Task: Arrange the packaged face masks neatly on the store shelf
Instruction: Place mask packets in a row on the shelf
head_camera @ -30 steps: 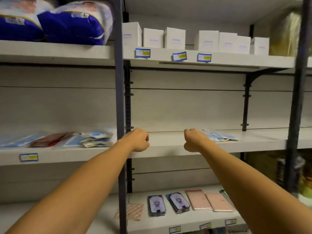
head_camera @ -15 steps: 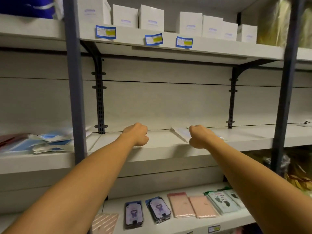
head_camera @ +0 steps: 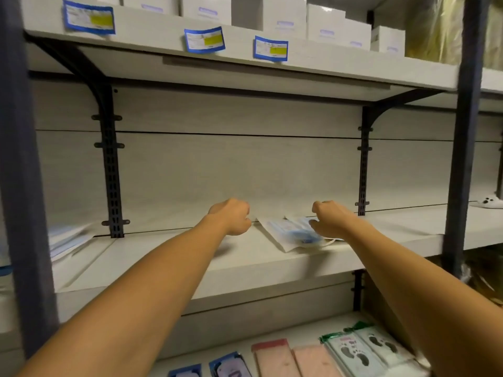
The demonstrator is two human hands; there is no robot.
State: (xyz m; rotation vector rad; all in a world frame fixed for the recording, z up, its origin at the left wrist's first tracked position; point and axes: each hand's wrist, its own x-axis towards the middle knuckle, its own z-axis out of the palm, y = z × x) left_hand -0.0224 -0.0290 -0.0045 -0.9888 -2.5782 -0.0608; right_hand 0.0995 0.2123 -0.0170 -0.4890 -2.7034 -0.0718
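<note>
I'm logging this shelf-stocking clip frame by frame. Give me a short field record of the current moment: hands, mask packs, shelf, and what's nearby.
left hand: fingers curled, holding nothing, above the shelf just left of the packs
right hand: fingers curled down onto the packs; actual grip unclear
clear plastic packs of blue face masks: small loose pile, lying flat and skewed
pale grey middle shelf board: carries the pile
second pile of mask packs: far left, beyond the bracket
white boxes: row on the shelf above
pink flat packets: shelf below

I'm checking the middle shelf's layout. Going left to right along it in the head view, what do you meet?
Mask packs at the far left → left hand → packaged masks → right hand → small white item.
</note>
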